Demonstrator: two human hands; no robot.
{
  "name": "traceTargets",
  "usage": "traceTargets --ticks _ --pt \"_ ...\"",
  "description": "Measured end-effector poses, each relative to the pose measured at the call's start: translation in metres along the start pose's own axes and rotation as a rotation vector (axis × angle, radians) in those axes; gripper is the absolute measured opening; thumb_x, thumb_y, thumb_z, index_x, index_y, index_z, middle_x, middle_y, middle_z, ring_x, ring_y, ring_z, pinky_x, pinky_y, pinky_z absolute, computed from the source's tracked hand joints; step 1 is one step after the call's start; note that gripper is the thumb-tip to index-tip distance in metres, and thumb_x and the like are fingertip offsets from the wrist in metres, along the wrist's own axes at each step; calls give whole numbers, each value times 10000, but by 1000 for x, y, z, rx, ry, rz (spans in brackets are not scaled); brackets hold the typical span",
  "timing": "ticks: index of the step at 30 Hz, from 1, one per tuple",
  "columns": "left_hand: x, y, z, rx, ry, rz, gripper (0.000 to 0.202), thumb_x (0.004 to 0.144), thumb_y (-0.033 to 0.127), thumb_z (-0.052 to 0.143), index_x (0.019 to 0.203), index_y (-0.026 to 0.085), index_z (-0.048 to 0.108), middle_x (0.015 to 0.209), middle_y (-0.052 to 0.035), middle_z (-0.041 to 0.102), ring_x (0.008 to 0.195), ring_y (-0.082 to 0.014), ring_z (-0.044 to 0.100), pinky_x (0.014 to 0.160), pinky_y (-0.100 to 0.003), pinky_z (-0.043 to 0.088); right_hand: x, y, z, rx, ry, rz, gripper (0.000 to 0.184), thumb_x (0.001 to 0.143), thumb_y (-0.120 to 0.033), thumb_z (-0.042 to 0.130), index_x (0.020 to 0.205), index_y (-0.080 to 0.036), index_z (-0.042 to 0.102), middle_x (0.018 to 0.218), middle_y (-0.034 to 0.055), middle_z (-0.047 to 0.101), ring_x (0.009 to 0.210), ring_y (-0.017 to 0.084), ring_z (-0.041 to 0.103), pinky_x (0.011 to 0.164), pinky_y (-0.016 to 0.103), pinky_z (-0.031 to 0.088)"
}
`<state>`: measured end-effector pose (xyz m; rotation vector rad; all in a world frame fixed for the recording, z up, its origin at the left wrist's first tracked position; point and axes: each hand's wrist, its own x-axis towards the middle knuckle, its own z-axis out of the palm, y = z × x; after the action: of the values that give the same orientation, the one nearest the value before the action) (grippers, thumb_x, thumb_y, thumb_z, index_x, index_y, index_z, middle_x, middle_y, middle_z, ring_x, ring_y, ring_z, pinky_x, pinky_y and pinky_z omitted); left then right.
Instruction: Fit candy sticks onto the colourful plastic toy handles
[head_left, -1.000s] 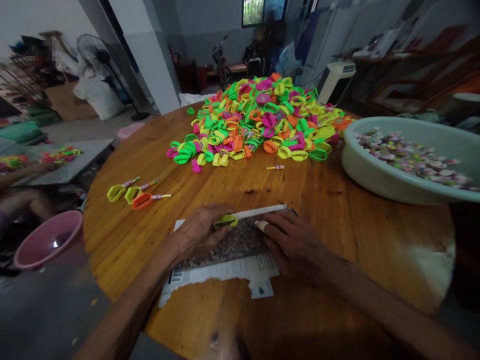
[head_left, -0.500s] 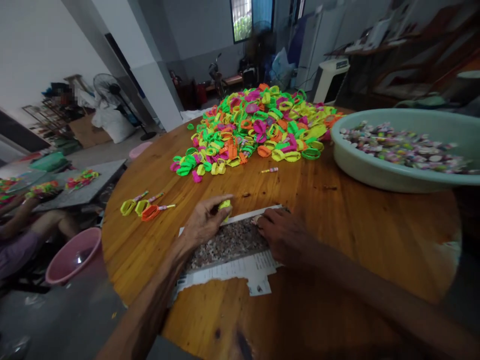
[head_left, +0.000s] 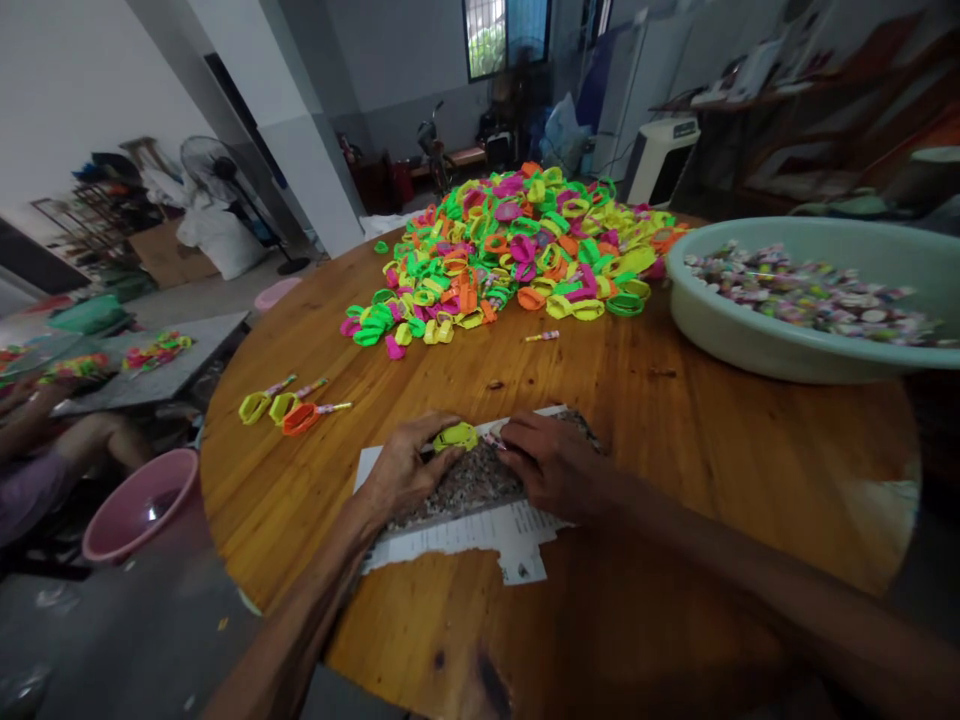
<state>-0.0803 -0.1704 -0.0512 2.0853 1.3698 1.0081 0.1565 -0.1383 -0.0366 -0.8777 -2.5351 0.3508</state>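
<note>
My left hand (head_left: 411, 462) pinches a yellow plastic toy watch (head_left: 456, 437) between thumb and fingers, low over the speckled stone slab (head_left: 480, 478). Close to its right end, my right hand (head_left: 551, 462) grips a small wrapped candy roll (head_left: 493, 439), mostly covered by the fingers. The candy's near end points at the watch; whether the two touch I cannot tell. Under the slab lies a sheet of printed paper (head_left: 450, 540) with a torn edge. Left of my hands, an orange toy watch (head_left: 301, 419) and two yellow ones each have a candy roll attached.
A large heap of coloured toy watches (head_left: 510, 245) covers the back of the round wooden table (head_left: 675, 450). At right stands a pale green basin (head_left: 795, 350) of wrapped candies. One loose candy roll (head_left: 542, 336) lies before the heap. A pink basin (head_left: 142, 505) and a seated person are at left.
The yellow watch has been lowered and turned toward the right hand. My right hand has shifted slightly left, bringing the candy close to the watch.
</note>
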Motion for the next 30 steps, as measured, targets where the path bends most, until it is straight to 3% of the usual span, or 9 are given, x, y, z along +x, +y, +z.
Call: traceTargets --ticks 6,12,16,22,26,30 --pt "-2 -2 5 24 61 128 260 905 198 639 1165 204 655 1071 -53 701 988 -181 647 877 -332 517 6 1 1 58 -9 -95 163 972 -181 450 837 -172 542 862 59 569 790 176 513 707 309 339" --pt "-4 -1 7 68 106 204 290 903 174 628 1193 163 636 1064 -90 695 969 -188 652 834 -328 538 4 0 5 -154 -35 -159 157 950 -144 442 874 -159 578 884 80 571 772 193 498 684 333 334" --pt "-7 -2 9 80 114 189 326 895 174 639 1221 187 632 1109 -90 694 999 -191 664 858 -341 559 2 -7 4 -393 -81 -232 151 869 -77 484 922 -140 610 923 105 578 790 219 490 678 351 340" --pt "-7 -5 11 33 139 216 302 905 165 626 1206 185 638 1152 -103 694 1060 -201 664 912 -371 574 8 -24 -6 -624 -209 -309 155 855 -58 484 886 -128 619 882 122 564 785 264 501 605 372 328" --pt "-6 -4 12 17 133 179 286 906 163 620 1189 192 646 1113 -96 707 1006 -195 679 878 -353 578 12 -28 -7 -644 -281 -349 164 829 -40 475 868 -124 610 873 130 555 789 268 512 590 365 338" --pt "-7 4 11 -9 150 140 264 888 140 612 1145 179 654 1091 -100 706 996 -194 674 863 -317 569 6 -21 -1 -530 -166 -313 205 782 -41 506 924 -143 615 895 122 599 782 247 535 624 356 386"
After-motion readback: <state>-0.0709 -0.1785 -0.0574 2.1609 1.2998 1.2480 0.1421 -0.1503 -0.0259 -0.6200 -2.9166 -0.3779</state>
